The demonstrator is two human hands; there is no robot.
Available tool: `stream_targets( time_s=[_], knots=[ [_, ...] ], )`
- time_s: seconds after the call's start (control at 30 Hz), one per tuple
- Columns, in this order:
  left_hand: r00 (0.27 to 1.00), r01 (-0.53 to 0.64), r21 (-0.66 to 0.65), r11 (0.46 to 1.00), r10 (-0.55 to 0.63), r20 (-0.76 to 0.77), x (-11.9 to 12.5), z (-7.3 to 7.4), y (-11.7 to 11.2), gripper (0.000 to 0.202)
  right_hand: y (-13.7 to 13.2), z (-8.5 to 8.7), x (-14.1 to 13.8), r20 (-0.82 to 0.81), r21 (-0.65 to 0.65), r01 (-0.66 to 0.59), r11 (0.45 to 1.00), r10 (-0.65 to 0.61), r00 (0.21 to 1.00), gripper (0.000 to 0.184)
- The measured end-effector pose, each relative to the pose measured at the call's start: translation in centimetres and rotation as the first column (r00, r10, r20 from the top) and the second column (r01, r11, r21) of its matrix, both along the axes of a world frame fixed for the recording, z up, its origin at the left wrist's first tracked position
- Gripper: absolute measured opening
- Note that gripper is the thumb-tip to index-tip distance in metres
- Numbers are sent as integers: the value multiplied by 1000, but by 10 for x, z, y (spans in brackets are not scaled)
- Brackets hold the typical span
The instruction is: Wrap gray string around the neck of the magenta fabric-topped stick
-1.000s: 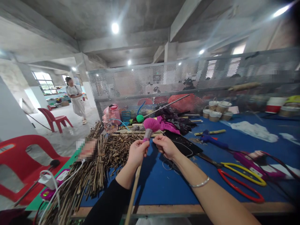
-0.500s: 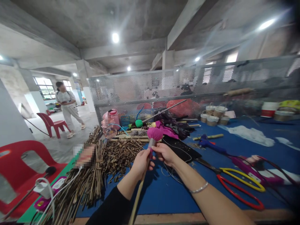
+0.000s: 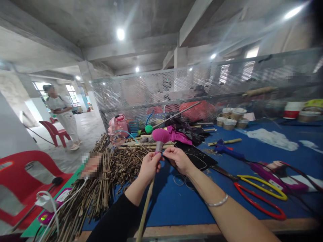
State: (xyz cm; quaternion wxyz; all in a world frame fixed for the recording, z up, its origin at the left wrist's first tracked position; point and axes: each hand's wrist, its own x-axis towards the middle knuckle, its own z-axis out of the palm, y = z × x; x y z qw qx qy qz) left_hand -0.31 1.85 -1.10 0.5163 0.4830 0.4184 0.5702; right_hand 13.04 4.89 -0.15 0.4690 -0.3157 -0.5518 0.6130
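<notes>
My left hand (image 3: 149,164) is closed around a wooden stick (image 3: 146,208), just under its head. That head is a smooth magenta cloth-covered ball (image 3: 160,135) with a grey wrapped neck (image 3: 158,147). My right hand (image 3: 178,158) pinches close beside the neck, apparently on a thin grey strand that is barely visible at the fingertips. Loops of the thin strand (image 3: 179,179) lie on the blue table below this hand. The stick slants down to the table's front edge.
Bundled dry stalks (image 3: 106,174) cover the table's left side. Large scissors (image 3: 259,188) with red and yellow handles and a purple-handled tool (image 3: 267,174) lie right. Behind are a pink jug (image 3: 118,127), small tubs (image 3: 230,117) and a mesh screen (image 3: 141,90). A person (image 3: 62,111) stands beyond.
The magenta ball and stick have tipped slightly left. My right fingers have come off the neck and moved a little to its right. The person in the background has shifted left.
</notes>
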Motion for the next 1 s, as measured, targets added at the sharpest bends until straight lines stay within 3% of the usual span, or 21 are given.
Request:
stream_targets(
  time_s=[0.27, 0.43, 0.53, 0.63, 0.73, 0.83, 0.9, 1.0],
  knots=[
    [980, 103, -1, 995, -102, 169, -2, 5, -5, 37, -8, 7, -4, -67, -2, -45, 999, 44, 997, 32],
    [982, 164, 39, 986, -167, 88, 0, 7, -14, 39, -7, 6, -4, -165, -79, -161, 984, 146, 975, 36],
    [953, 297, -98, 950, -288, 98, -2, 7, -17, 48, -5, 4, -1, -168, -112, -260, 959, 240, 956, 38],
    [927, 373, -291, 881, -338, 164, -2, 5, -16, 49, -3, -1, -1, -90, -103, -224, 969, 215, 973, 37],
    [980, 196, -300, 934, -196, 31, 1, 1, -15, 49, 0, -6, -4, -20, -114, -138, 984, 136, 990, 36],
    [985, -35, -77, 996, 21, -172, 5, -3, -15, 41, 1, -9, -7, 6, -135, -96, 986, 98, 995, 36],
    [964, -99, 47, 994, 107, -244, 5, -4, -15, 36, 2, -9, -7, 20, -124, -96, 988, 99, 995, 35],
    [972, -106, 62, 992, 116, -203, 1, -2, -13, 30, 2, -7, -5, 44, -60, -80, 995, 83, 996, 36]
  ],
)
